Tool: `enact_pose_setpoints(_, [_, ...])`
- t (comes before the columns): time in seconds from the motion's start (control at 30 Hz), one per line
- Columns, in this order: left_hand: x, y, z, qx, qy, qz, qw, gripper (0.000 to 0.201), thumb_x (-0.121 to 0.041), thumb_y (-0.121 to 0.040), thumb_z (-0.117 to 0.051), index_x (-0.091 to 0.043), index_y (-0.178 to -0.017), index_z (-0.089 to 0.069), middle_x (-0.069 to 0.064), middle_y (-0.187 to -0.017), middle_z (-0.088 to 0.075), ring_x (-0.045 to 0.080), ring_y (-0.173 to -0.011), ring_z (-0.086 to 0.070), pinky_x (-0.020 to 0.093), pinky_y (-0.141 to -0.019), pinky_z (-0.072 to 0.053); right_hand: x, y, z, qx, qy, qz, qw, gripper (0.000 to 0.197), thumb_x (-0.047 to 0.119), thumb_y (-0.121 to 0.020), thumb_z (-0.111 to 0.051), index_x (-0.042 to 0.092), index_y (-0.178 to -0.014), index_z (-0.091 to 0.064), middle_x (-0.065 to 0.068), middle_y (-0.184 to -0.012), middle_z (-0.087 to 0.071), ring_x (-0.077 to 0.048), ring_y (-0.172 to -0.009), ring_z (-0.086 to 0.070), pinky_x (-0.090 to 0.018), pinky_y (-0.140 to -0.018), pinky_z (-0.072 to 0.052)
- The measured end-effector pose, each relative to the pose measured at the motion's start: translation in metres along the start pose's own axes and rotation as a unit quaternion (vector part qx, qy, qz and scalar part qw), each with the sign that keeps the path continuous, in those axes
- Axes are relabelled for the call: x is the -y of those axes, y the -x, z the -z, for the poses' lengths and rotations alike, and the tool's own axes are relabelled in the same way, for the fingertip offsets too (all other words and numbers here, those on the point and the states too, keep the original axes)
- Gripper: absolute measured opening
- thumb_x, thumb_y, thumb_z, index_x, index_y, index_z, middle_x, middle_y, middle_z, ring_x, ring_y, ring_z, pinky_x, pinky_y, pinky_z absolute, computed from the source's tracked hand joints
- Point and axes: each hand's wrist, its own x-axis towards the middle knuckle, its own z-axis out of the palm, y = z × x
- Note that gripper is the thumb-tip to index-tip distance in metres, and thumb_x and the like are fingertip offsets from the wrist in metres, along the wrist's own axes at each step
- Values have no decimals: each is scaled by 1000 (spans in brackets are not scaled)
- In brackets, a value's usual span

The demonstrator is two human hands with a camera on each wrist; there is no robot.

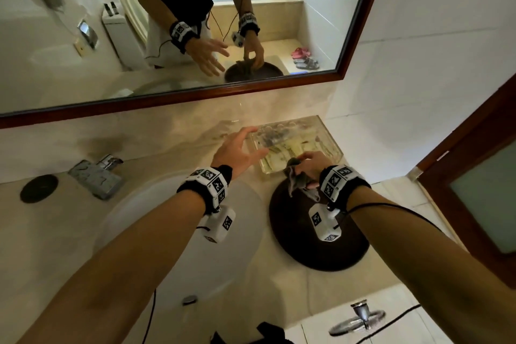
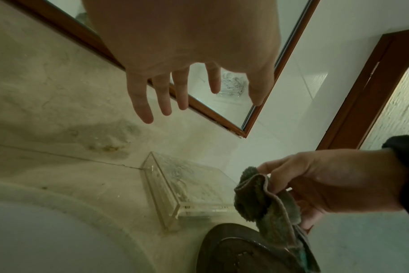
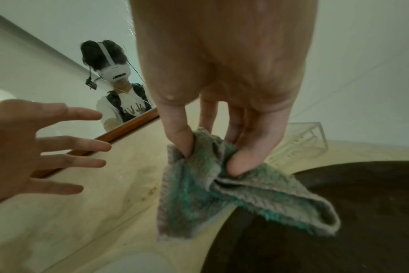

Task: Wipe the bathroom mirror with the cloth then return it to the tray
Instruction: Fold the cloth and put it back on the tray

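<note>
My right hand (image 1: 311,166) pinches a crumpled grey-green cloth (image 1: 296,180) between thumb and fingers. The cloth (image 3: 222,186) hangs over the far rim of a round dark tray (image 1: 296,248); I cannot tell whether it touches the tray (image 3: 350,212). My left hand (image 1: 240,148) hovers open with fingers spread, to the left of the cloth (image 2: 264,201) and above the counter. It holds nothing. The wood-framed mirror (image 1: 83,58) hangs on the wall behind the counter and reflects both hands.
A clear acrylic box (image 1: 331,135) holding small items stands just behind the tray. A white basin (image 1: 167,220) and chrome faucet (image 1: 95,174) lie left, with a dark round disc (image 1: 39,188) beyond. A wooden door (image 1: 480,176) stands right.
</note>
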Motion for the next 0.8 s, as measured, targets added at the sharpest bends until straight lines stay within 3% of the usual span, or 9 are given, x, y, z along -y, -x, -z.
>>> enact_pose_setpoints(0.1, [3,4,-7,15,5,1,1000,57,-65,-76,-64,-54,-127,-40,-1,-135,-49,20,-119,-48,43,-98,-43,-13,0,-1,-9,23,-28,999,25,0,-82,-61,11,-104,-64,-11,-85,-62,-31,-80,-63,-40,-66,-60])
enact_pose_setpoints(0.2, [5,6,-12,26,-6,5,1000,57,-65,-76,-63,-52,-127,-41,-1,-138,-47,20,-122,-47,44,-99,-43,-26,-4,-1,-27,56,-48,997,26,2,-80,-62,8,-105,-64,-14,-94,-65,-34,-91,-65,-49,-83,-58])
enact_pose_setpoints(0.43, [4,4,-23,51,-1,-1,999,66,-74,-72,-57,-47,-130,-41,-4,-145,-42,21,-125,-46,50,-100,-43,-66,-25,-11,-3,101,-77,992,35,7,-73,-66,16,-107,-67,-12,-103,-68,-34,-97,-66,-47,-85,-58])
enact_pose_setpoints(0.57, [1,4,-28,63,-4,-1,998,62,-72,-73,-57,-47,-128,-42,-4,-147,-40,22,-124,-47,51,-100,-43,-71,-18,-19,6,163,-86,983,30,8,-80,-66,11,-110,-67,-11,-111,-68,-32,-102,-65,-41,-89,-56])
enact_pose_setpoints(0.67, [1,3,-32,70,-3,0,998,65,-78,-71,-53,-47,-128,-42,-2,-145,-43,23,-123,-48,50,-99,-44,-77,-12,-21,-16,186,-99,977,38,10,-85,-61,14,-123,-60,-11,-120,-63,-32,-111,-60,-35,-90,-52])
enact_pose_setpoints(0.8, [2,-2,-38,72,-11,-2,997,67,-82,-71,-46,-47,-127,-43,-1,-137,-49,22,-120,-50,49,-98,-45,-83,-15,-20,-29,210,-95,973,47,21,-82,-57,20,-129,-54,-12,-129,-57,-33,-115,-56,-41,-98,-49])
